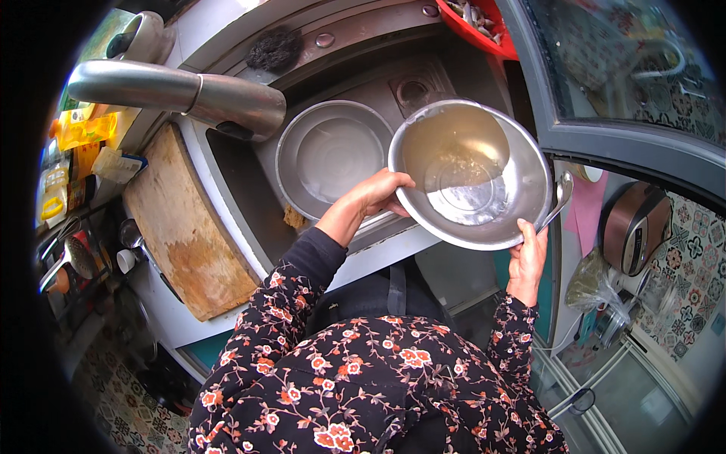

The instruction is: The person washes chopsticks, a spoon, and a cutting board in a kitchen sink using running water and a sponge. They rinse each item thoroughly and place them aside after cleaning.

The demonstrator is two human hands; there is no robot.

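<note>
Between my two hands is a stainless steel bowl (488,221), tilted away from me, with yellowish liquid (454,142) gathered toward its far side. My left hand (380,193) grips its left rim, thumb over the edge. My right hand (527,249) holds the lower right rim, and a metal spoon (561,196) sticks out beside those fingers. Below and to the left, a second metal basin (289,181) with cloudy water in it stands in the sink (363,85). The sink's drain (413,92) shows just past the held bowl.
A metal faucet (238,105) reaches over the sink from the left. Beside it lies a wooden cutting board (187,244). A dark scouring pad (275,50) sits on the back ledge. A red basin (496,42) stands at the back right, near an open window frame (624,139).
</note>
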